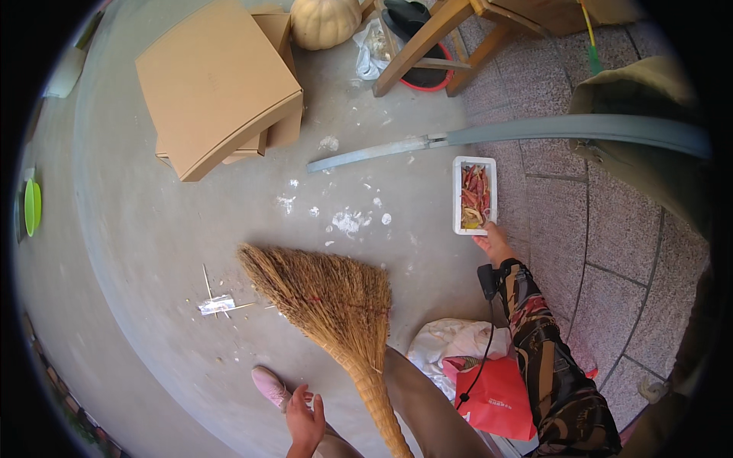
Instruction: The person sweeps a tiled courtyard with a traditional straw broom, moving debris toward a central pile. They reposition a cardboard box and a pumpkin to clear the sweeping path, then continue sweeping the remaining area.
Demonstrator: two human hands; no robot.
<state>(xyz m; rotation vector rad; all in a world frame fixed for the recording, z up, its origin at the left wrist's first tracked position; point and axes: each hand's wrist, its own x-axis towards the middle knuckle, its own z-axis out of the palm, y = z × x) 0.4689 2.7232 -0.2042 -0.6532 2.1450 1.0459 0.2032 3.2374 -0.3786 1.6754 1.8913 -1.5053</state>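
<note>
My right hand (495,243) grips the near end of a white foam tray (457,195). Dried red chillies (475,192) lie inside the tray, with a few pale and yellow bits at its near end. Low in the view, my left hand (305,420) is open, its fingers loosely bent with nothing in them. To the right of that hand a straw broom (328,294) slants up and left, bristles fanned out. Its handle runs off the lower edge, so what supports it is hidden. A pink shoe (270,386) shows just beyond my left hand.
Cardboard boxes (217,84) are stacked at the far left, near a pale pumpkin (324,23) and a wooden stool (427,46). A grey strip (366,158) crosses beyond the tray. Litter (217,304) lies left of the bristles. A red bag (496,397) sits beside my right forearm.
</note>
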